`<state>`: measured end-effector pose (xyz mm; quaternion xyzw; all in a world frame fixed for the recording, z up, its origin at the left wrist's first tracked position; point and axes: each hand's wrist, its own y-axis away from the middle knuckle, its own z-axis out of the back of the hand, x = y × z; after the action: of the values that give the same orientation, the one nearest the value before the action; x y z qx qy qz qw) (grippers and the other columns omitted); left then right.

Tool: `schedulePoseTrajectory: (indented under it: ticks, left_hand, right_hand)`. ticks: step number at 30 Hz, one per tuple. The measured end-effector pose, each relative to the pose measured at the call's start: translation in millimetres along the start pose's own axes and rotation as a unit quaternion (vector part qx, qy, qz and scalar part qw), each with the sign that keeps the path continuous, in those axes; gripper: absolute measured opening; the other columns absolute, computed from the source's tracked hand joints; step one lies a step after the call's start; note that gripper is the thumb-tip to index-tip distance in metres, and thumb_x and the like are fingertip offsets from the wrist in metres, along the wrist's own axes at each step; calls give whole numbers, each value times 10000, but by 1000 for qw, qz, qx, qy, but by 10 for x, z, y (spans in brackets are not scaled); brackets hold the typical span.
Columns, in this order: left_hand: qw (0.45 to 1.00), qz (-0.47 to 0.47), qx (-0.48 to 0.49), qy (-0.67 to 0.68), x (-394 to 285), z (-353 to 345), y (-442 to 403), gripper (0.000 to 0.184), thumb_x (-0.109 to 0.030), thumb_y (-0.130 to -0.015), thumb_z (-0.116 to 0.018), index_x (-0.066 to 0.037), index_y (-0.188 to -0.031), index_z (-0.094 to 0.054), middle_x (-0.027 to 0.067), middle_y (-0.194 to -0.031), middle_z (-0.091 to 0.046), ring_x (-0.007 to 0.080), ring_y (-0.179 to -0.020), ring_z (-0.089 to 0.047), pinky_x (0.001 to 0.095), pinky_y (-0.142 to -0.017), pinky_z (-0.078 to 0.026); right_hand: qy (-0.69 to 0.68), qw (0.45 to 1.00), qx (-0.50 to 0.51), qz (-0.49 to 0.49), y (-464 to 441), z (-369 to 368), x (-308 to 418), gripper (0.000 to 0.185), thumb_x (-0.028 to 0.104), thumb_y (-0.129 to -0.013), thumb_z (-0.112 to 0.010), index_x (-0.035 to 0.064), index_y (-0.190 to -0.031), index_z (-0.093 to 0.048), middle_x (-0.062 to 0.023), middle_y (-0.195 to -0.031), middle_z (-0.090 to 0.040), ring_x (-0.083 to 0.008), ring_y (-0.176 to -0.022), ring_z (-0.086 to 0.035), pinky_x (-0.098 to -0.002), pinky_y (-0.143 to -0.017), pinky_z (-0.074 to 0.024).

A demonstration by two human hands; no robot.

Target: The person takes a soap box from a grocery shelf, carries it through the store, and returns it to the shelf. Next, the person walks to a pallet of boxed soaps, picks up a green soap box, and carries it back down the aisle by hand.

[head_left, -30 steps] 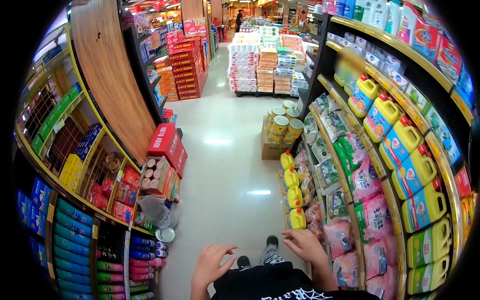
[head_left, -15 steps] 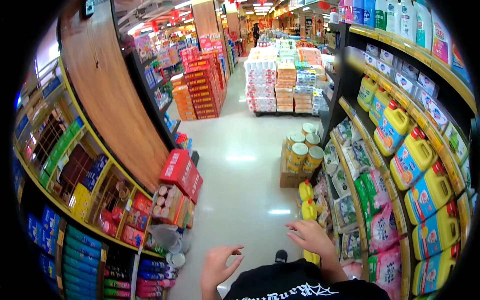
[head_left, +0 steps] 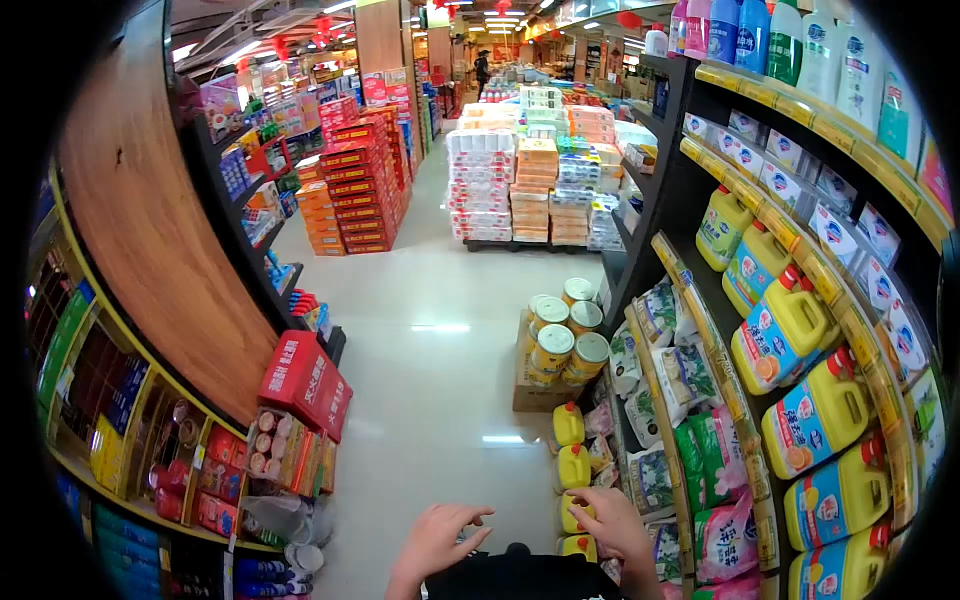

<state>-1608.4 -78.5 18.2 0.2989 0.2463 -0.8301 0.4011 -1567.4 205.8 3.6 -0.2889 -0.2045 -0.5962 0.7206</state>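
Both hands are held out in front of the dark shirt, low in the view. My left hand is over the pale floor with thumb and fingers apart, and it holds nothing. Farther right, my right hand has its fingers apart too and is bare of any object. It is nearest to the row of yellow jugs on the floor, overlapping them in the view; whether it touches one I cannot tell.
Shelves with yellow bottles line the right side. Lidded cans stand on a carton ahead. A red box and a wooden pillar are at left. Stacked paper packs and a distant person are farther off.
The cans, red box and pallet stacks appear lower and nearer than a second ago, and the shoes have dropped from clear view. Both hands remain raised, fingers apart.
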Motion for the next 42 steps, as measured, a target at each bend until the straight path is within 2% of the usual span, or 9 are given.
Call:
schedulePoseTrajectory:
  ticks: [3,11,14,18,20,25,30,34,42]
  left_hand:
    - [999,-14,31,-8,190,88,-370,249,-247,-850,-635,-127,-1069,-633,39,-872,-655,218,-830,-618,333,-779,-446]
    - [997,-57,60,-5,913,653,-1467,261,-256,-859,-628,-123,-1084,-629,49,-879,-656,227,-842,-621,354,-780,-450]
    - [996,-82,32,-2,1228,1041,-1857,262,-232,-842,-647,-122,-1079,-629,49,-902,-667,234,-877,-632,354,-786,-452]
    - [993,-88,-14,-78,1625,1513,-2270,264,-219,-830,-658,-117,-1072,-635,51,-892,-670,235,-867,-637,353,-778,-453]
    - [993,-93,10,-67,1842,1646,-2382,255,-213,-825,-660,-114,-1059,-639,53,-882,-675,232,-864,-641,353,-772,-452]
    - [998,-42,31,-34,2214,1849,-2573,254,-245,-836,-651,-107,-1049,-642,54,-872,-666,225,-851,-631,350,-750,-454]
    - [999,38,-9,-32,2513,1990,-2837,250,-247,-838,-650,-116,-1051,-649,48,-876,-667,223,-861,-630,347,-791,-441]
    - [997,55,-34,-38,2714,2013,-3191,251,-244,-838,-650,-116,-1054,-649,47,-881,-668,219,-860,-630,348,-793,-440]
    - [994,66,-86,-23,2749,2051,-4466,267,-226,-838,-649,-109,-1077,-634,51,-887,-674,225,-879,-634,348,-809,-445]
  right_hand:
    - [-24,998,11,-54,-262,-11,-134,266,251,-848,-613,41,-1010,-628,-130,-864,-665,-310,-801,-628,-396,-739,-473]
    - [45,997,-17,-60,-1449,-138,-109,290,252,-853,-608,39,-1050,-612,-124,-889,-665,-290,-837,-629,-385,-756,-460]
    - [-48,996,-38,-61,-1961,-190,31,283,255,-854,-602,52,-1052,-612,-117,-919,-667,-289,-868,-627,-378,-783,-457]
    - [55,996,-44,-55,-2669,-450,-68,263,255,-850,-607,66,-1033,-615,-113,-912,-661,-290,-883,-620,-388,-777,-463]
    - [37,998,-39,-44,-2956,-530,-50,262,260,-852,-606,69,-1031,-615,-109,-915,-659,-289,-879,-618,-388,-777,-461]
    - [11,1000,-11,-10,-3612,-813,-93,262,271,-862,-598,74,-1034,-616,-104,-924,-654,-284,-875,-611,-380,-777,-448]
    - [8,999,38,20,-4282,-892,-226,275,281,-873,-584,73,-1051,-614,-97,-908,-653,-272,-870,-613,-374,-779,-445]
    - [15,995,90,52,-4913,-888,-449,293,289,-880,-572,69,-1073,-599,-101,-905,-652,-273,-869,-613,-376,-782,-444]
    - [6,990,88,113,-6268,-292,-895,300,291,-886,-568,74,-1091,-592,-111,-927,-645,-281,-891,-602,-368,-807,-420]
